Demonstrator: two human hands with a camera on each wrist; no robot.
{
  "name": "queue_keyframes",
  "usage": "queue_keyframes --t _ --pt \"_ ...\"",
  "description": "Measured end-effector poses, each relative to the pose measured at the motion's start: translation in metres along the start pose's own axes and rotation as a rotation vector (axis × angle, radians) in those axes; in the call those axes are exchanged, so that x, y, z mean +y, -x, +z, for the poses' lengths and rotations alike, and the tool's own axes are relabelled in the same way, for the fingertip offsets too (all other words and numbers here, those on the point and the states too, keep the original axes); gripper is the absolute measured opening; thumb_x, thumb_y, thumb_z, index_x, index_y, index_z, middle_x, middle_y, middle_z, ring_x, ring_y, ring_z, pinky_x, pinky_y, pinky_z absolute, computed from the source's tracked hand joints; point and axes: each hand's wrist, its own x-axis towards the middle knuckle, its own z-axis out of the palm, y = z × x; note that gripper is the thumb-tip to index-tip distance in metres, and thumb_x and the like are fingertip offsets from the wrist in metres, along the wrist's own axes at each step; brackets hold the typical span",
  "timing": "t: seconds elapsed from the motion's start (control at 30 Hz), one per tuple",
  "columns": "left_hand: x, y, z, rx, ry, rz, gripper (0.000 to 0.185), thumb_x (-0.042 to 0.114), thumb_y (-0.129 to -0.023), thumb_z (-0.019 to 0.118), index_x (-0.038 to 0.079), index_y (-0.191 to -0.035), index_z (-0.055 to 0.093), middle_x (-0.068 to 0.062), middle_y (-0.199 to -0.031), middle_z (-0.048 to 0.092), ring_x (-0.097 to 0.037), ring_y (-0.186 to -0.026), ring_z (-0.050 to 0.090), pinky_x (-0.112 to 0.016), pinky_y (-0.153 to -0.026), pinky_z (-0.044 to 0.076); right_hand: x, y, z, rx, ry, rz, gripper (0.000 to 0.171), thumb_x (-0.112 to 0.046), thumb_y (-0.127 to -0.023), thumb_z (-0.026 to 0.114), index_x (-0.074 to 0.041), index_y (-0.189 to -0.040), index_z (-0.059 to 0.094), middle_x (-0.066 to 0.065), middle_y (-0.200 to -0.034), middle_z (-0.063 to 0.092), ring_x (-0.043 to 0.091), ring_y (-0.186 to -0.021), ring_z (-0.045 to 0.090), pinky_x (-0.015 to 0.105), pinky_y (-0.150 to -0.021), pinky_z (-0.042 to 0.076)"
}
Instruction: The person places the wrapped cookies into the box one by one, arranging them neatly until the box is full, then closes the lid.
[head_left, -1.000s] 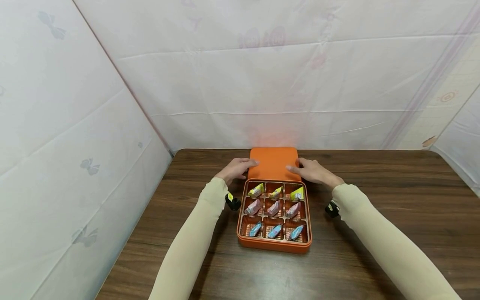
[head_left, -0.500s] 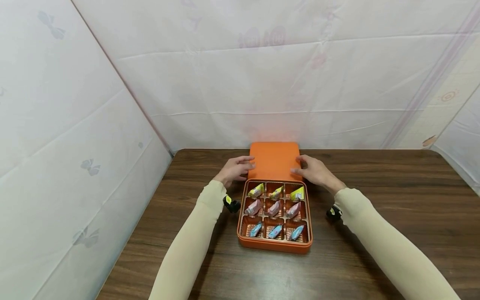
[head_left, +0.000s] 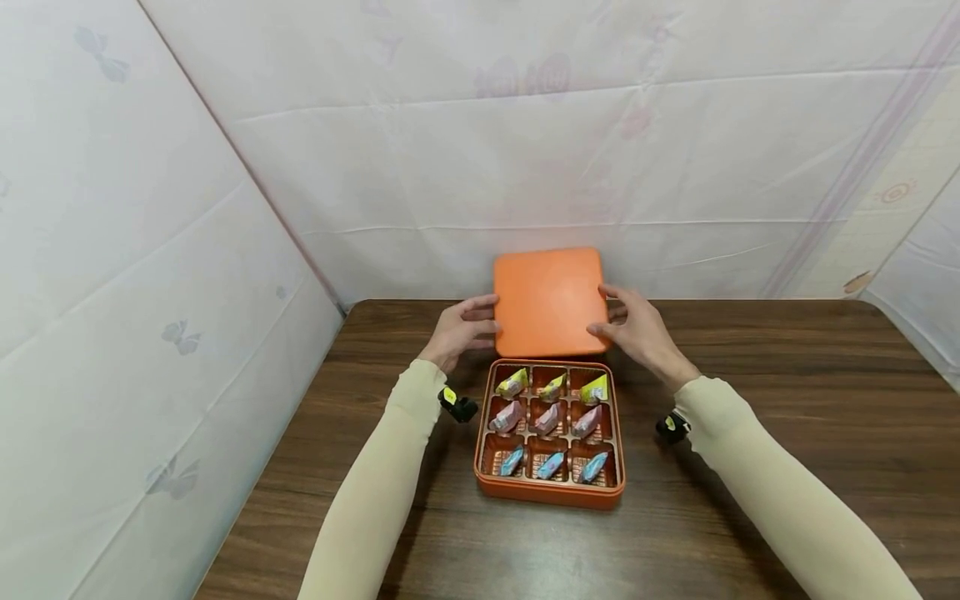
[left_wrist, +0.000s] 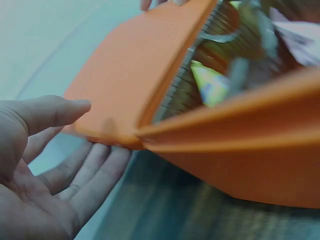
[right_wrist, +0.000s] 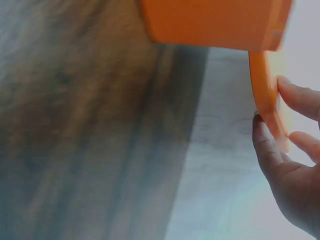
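**Lid held up at the far end of the box**

White printed sheets hang as walls behind and to the left of a dark wooden table point(head_left: 750, 433). On it, near the middle, sits an open orange box point(head_left: 549, 492) with nine compartments, three rows of three, each with a wrapped sweet: yellow in the far row, pink in the middle, blue in the near row.

The lid point(head_left: 549, 300), a flat orange square with rounded corners, is raised off the table just beyond the box's far edge, tilted so its top faces the camera. It is held by its two side edges. The left hand point(head_left: 459, 332) takes the left edge, thumb on the top face and fingers underneath, as the left wrist view shows. The right hand point(head_left: 637, 332) pinches the right edge between thumb and fingertips; the right wrist view shows the thin rim between them. So each grip is closed lightly on the lid, not spread and not clenched.

The lid looks light and stiff, probably thin board or plastic with a smooth skin that could slide under a loose pinch. Its shallow rim gives the fingers a lip to catch, and holding opposite edges should keep it level.
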Motion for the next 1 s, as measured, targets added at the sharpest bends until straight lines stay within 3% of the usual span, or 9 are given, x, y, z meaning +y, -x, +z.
queue_keyframes --t 0.13,0.3,0.6,0.9,1.0 --pt "0.014 0.002 0.0 0.017 -0.012 0.063 0.059 -0.003 -0.096 0.076 0.016 -0.15 0.063 -0.015 -0.138 0.066 -0.028 -0.106 0.072 -0.045 -0.088 0.064 -0.012 0.004 -0.007 0.0 -0.033 -0.037 0.082 -0.02 -0.099 0.081 -0.006 -0.166 0.036 0.021 -0.16 0.043 0.039 -0.123 0.061 0.055 -0.094 0.057" --pt "0.029 0.01 0.004 -0.006 -0.015 0.085 0.066 -0.003 -0.095 0.077 0.022 -0.154 0.059 -0.013 -0.138 0.065 -0.029 -0.106 0.072 -0.041 -0.08 0.066 -0.024 0.014 -0.019 0.007 -0.015 -0.058 0.085 -0.028 -0.1 0.079 -0.009 -0.168 0.032 0.022 -0.158 0.044 0.037 -0.116 0.061 0.052 -0.086 0.056" --pt "0.048 0.034 0.011 -0.081 -0.097 0.116 0.062 0.003 -0.096 0.08 0.023 -0.151 0.062 -0.012 -0.133 0.067 -0.031 -0.097 0.075 -0.055 -0.076 0.065 -0.038 0.034 -0.037 0.051 -0.054 0.031 0.084 -0.037 -0.099 0.08 -0.011 -0.167 0.036 0.022 -0.134 0.057 0.033 -0.108 0.061 0.036 -0.081 0.058" --pt "0.047 0.062 0.011 -0.121 -0.13 0.096 0.059 0.003 -0.097 0.079 0.019 -0.151 0.062 -0.017 -0.131 0.065 -0.031 -0.098 0.074 -0.065 -0.08 0.061 -0.042 0.056 -0.041 -0.008 -0.078 0.062 0.086 -0.032 -0.097 0.082 -0.004 -0.164 0.036 0.021 -0.125 0.059 0.027 -0.095 0.063 0.035 -0.071 0.065" --pt "0.044 0.069 0.011 -0.13 -0.141 0.099 0.059 0.004 -0.096 0.079 0.018 -0.151 0.062 -0.017 -0.13 0.066 -0.031 -0.1 0.074 -0.059 -0.077 0.064 -0.043 0.063 -0.038 -0.018 -0.078 0.072 0.086 -0.03 -0.097 0.083 -0.002 -0.163 0.036 0.022 -0.124 0.059 0.027 -0.091 0.064 0.034 -0.068 0.063"
